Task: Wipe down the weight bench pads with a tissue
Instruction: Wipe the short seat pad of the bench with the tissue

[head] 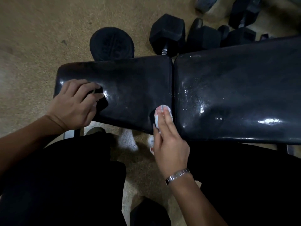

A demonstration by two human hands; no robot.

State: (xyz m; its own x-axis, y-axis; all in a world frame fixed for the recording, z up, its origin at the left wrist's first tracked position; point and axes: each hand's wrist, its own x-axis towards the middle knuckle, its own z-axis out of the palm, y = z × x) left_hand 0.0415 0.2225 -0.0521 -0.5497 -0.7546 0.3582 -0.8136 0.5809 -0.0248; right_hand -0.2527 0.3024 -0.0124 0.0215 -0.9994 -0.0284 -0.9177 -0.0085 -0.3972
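The seat pad (130,88) and back pad (236,88) are black glossy vinyl, finely creased, with bright wet-looking highlights. The tissue (160,115) is white crumpled paper. The hex dumbbells (167,33) look matt rubber with a shiny metal handle. The floor (40,30) is rough, speckled tan.

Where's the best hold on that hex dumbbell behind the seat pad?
Judging by its pose, take the hex dumbbell by its bare metal handle, where it emerges beside the near head, reaching over the seat pad from above. The bulky hex heads look too wide to grip.
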